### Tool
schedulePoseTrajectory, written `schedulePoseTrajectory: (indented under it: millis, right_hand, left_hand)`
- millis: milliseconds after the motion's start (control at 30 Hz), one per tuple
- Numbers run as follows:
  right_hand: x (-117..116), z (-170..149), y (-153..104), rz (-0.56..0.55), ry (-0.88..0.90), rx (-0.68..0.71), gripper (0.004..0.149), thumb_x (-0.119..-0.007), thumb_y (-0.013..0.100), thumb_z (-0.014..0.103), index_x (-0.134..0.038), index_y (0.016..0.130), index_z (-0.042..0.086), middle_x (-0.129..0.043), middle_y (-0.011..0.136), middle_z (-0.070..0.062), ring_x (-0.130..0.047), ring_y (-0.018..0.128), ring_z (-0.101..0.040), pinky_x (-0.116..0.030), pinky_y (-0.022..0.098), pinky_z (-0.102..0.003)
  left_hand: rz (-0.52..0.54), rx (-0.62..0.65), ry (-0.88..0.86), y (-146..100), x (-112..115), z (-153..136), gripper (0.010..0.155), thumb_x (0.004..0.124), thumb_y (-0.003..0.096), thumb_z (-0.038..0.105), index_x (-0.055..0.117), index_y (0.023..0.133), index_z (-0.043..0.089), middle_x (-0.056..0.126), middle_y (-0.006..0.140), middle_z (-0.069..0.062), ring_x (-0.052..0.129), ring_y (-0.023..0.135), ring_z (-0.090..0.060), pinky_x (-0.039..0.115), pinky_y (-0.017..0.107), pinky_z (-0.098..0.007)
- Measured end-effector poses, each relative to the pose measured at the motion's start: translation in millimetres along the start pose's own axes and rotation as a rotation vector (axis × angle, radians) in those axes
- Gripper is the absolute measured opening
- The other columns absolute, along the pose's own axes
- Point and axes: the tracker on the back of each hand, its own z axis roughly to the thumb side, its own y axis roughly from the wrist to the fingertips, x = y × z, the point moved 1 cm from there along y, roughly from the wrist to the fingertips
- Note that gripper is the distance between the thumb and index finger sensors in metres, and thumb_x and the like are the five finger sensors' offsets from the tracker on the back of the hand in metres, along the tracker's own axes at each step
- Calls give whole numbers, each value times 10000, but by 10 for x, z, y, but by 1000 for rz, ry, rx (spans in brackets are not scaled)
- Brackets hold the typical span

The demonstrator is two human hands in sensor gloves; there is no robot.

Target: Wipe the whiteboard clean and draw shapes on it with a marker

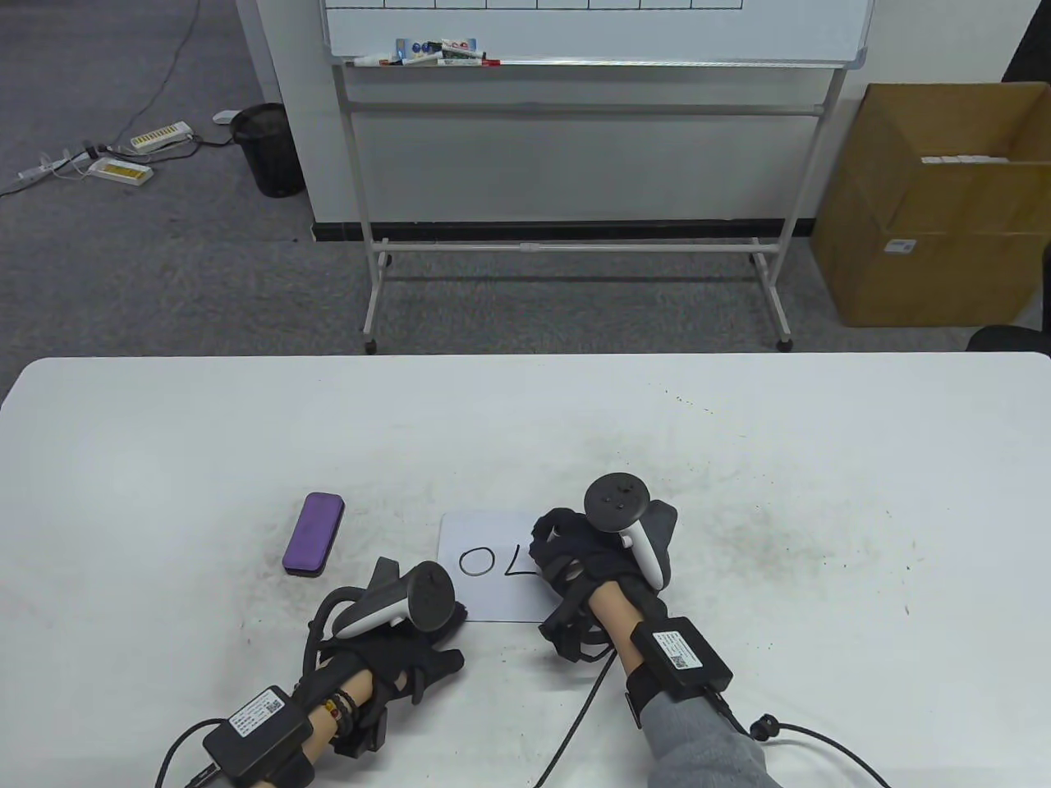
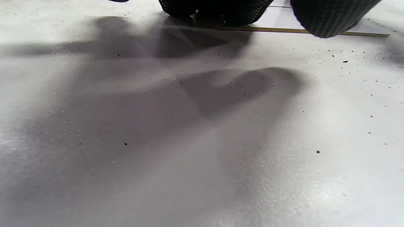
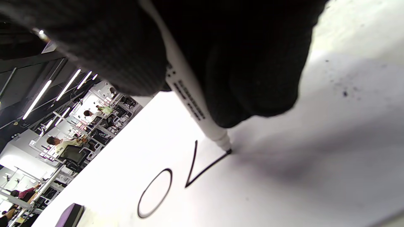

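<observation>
Drawn "O" and open angle on whiteboard (image 1: 493, 566)

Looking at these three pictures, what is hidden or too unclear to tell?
- Table view: the marker is hidden under the right hand; only the right wrist view shows the marker.
- Table view: the second shape on the small whiteboard is partly covered by that hand.
- Left wrist view: the left hand is cut off by the top edge, so its grip is unclear.
- Table view: the items on the far whiteboard's tray are too small to identify.
</observation>
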Motion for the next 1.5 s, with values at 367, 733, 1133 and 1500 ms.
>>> schedulePoseTrajectory:
  millis: [367, 733, 1133, 1500]
  right_hand:
    - [-154, 166, 176, -52, 26, 34, 453, -927, 374, 334, -883, 810, 221, -889, 852, -129, -1079, 627, -337, -966, 426, -366]
    - [81, 56, 140, -136, 2, 79, 437, -925, 368, 354, -900, 782, 219, -914, 818, -115, -1089, 579, -332, -963, 395, -370]
    - [129, -120, 120, -128, 14, 57, 438, -924, 375, 346, -891, 795, 227, -904, 835, -120, -1085, 610, -332, -963, 416, -375]
    - [149, -49, 54, -100, -36, 85, 429, -917, 369, 379, -913, 762, 206, -943, 778, -111, -1106, 529, -322, -967, 356, -366]
  left_hand:
    - [1, 1, 6, 2, 2, 1, 728, 649, 416, 620, 448, 1078, 393, 329, 1212, 120, 378, 1171, -163, 376, 828, -589]
    - [3, 2, 14, 4, 1, 6, 730, 649, 417, 620, 447, 1079, 388, 330, 1213, 112, 379, 1172, -167, 376, 828, -591]
    - [-5, 2, 13, 2, 5, 10, 732, 649, 415, 621, 440, 1078, 392, 319, 1212, 116, 366, 1173, -167, 377, 828, -593]
    - [-7, 1, 19, 3, 2, 16, 732, 648, 416, 622, 436, 1078, 393, 318, 1212, 114, 365, 1173, -171, 379, 828, -594]
